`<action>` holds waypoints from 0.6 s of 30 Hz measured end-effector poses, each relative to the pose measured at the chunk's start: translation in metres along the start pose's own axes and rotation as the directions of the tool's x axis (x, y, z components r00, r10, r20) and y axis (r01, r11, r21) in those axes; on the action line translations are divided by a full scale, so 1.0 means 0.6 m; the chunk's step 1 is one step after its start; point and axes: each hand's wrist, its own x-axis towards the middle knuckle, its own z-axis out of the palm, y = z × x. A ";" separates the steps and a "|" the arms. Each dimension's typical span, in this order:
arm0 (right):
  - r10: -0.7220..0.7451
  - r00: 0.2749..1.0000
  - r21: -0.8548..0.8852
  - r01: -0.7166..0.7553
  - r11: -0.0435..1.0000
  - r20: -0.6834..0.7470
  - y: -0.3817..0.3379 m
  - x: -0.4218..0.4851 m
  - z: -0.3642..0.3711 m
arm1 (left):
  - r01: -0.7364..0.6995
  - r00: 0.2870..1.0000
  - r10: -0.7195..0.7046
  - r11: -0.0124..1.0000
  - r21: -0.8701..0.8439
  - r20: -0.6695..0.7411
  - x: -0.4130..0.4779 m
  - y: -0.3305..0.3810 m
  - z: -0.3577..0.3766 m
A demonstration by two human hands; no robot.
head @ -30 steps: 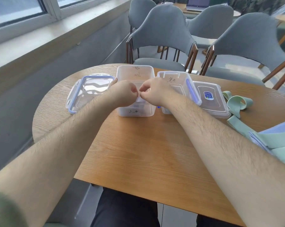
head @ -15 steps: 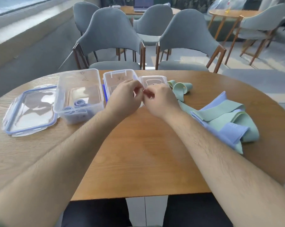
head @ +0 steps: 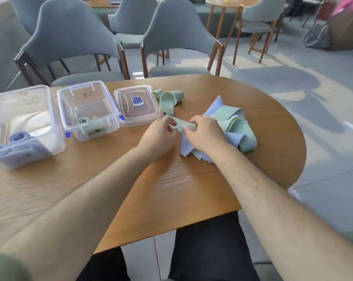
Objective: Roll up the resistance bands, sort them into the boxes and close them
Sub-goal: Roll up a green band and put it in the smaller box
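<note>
A long green resistance band (head: 168,100) loops on the table behind my hands. Its near end runs between them: my left hand (head: 161,133) pinches it and my right hand (head: 204,132) grips it beside a heap of blue and green bands (head: 236,128). To the left, an open clear box (head: 88,110) holds rolled green bands. Its lid (head: 136,105) lies flat to its right. At the far left, a second clear box (head: 23,126) holds rolled blue bands.
The round wooden table (head: 161,189) ends close to the right of the band heap. Grey chairs (head: 70,43) stand along its far side. More chairs and tables fill the room behind.
My hands have moved right, from in front of the boxes to the band heap, and taken hold of the green band's end. The view has swung right.
</note>
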 end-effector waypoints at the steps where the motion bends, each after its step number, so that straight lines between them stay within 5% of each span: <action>1: 0.004 1.000 0.012 -0.004 1.000 -0.001 0.001 0.001 0.003 | -0.002 1.000 0.002 1.000 0.001 0.005 0.002 0.001 0.002; 9: 0.078 0.995 0.013 -0.078 0.997 -0.061 -0.011 -0.004 -0.005 | -0.077 0.997 0.078 0.997 -0.026 0.010 -0.003 0.023 0.006; 14: 0.153 0.987 0.212 -0.158 0.964 0.040 -0.004 -0.006 -0.008 | -0.113 0.993 0.114 0.991 -0.076 0.012 -0.008 0.027 0.010; 18: 0.129 0.987 0.149 -0.143 0.979 0.098 -0.003 -0.007 -0.012 | -0.114 0.993 0.115 0.992 -0.061 0.017 -0.013 0.023 0.009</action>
